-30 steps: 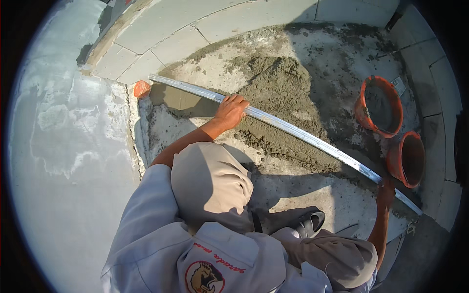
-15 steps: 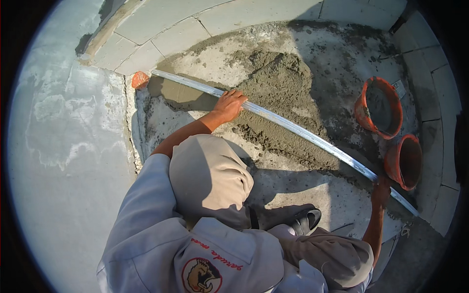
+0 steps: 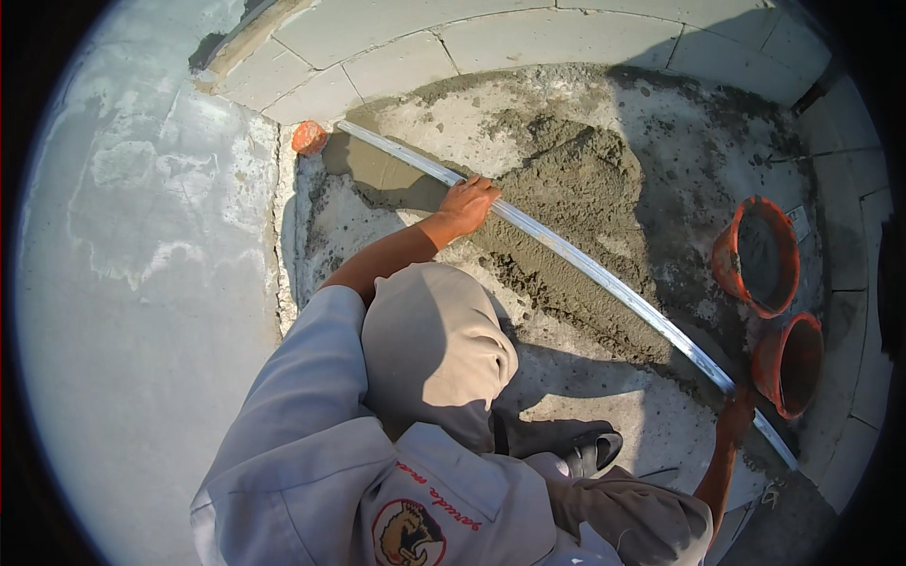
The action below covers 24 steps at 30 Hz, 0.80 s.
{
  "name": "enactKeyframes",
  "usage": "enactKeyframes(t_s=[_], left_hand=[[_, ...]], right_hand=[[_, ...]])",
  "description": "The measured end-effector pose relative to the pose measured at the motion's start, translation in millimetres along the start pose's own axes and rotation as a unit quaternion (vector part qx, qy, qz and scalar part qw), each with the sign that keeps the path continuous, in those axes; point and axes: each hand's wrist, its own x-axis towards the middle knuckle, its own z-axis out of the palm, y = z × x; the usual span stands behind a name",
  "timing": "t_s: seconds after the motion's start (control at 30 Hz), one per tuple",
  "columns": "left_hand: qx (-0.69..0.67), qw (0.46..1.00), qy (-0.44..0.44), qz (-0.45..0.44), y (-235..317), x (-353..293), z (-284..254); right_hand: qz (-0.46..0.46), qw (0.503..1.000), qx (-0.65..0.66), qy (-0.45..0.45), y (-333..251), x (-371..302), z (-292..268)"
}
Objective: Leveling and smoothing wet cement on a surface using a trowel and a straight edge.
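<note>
Buckets: two orange ones at the right of the frame, the upper bucket with grey matter inside, the lower bucket just beside the right hand and the bar; I cannot tell whether it touches either.
Orange lump: one, upper left, near the bar's far end.
Pale flat piece: one, partly hidden behind the upper bucket.
In my way: the left knee in beige cloth blocks my view of some floor at lower centre; a dark shoe shows beyond it.
Metal bar: one, slanting from upper left of centre down to lower right, across the mortar.
Hands: two, both on the bar; I see the left hand gripping it above centre and the right hand closed round it at lower right, in shade.
Mortar: one broad grey spread, rough and lumpy at upper centre, smoother toward the left.
Floor: pale, stained concrete, part sunlit, part shadowed; a smooth grey surface fills the left.
Wall: pale blocks with visible joints, curving in my fisheye along the top and right.
</note>
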Motion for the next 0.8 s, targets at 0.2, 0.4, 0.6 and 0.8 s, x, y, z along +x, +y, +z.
enactKeyframes(t_s=[0.2,0.4,0.6,0.8], left_hand=[[0.004,1.000,0.018,-0.006,-11.4,2.4,0.2],[0.018,0.999,-0.026,-0.003,-7.9,1.2,-6.9],[0.020,0.999,-0.026,0.041,-2.1,-5.3,-6.0],[0.011,1.000,-0.016,-0.016,-22.7,-7.1,-6.5]], right_hand=[[-0.026,0.999,-0.023,0.014,-12.9,-0.5,-2.6],[-0.021,0.999,-0.035,0.004,-7.7,5.9,-8.1],[-0.009,0.999,-0.037,-0.016,-0.6,5.4,-6.0],[-0.056,0.998,-0.021,0.030,-16.6,7.4,-4.6]])
